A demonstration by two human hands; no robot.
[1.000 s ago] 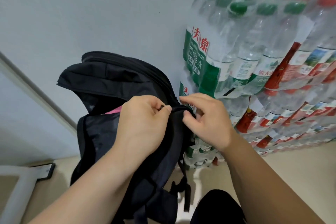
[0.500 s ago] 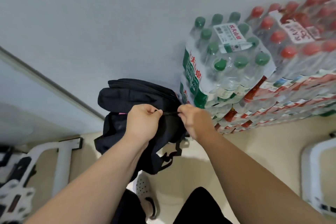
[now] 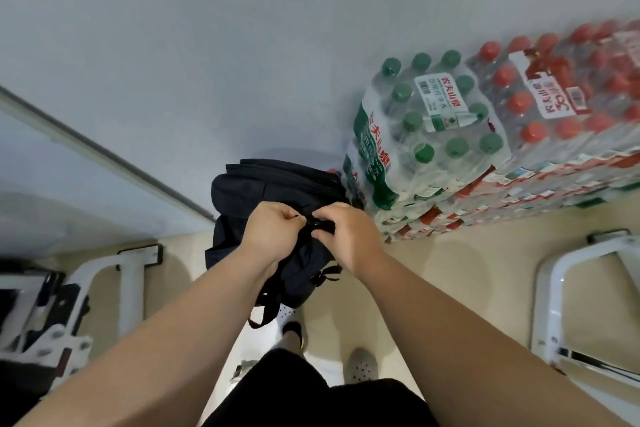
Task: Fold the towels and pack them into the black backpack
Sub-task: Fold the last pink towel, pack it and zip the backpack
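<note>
Both hands have drawn closer together since the earlier frame, left hand [image 3: 273,236] and right hand [image 3: 346,239] each pinching what appears to be the zipper atop the backpack [image 3: 263,187], which stands on the floor [image 3: 433,270] against the wall [image 3: 242,45], just beside the bottle packs [image 3: 426,135].

Pale grey wall [image 3: 207,28] meets beige floor [image 3: 467,260]; stacked packs of bottled water [image 3: 433,135] stand far right, white metal frames [image 3: 547,288] near both sides.
</note>
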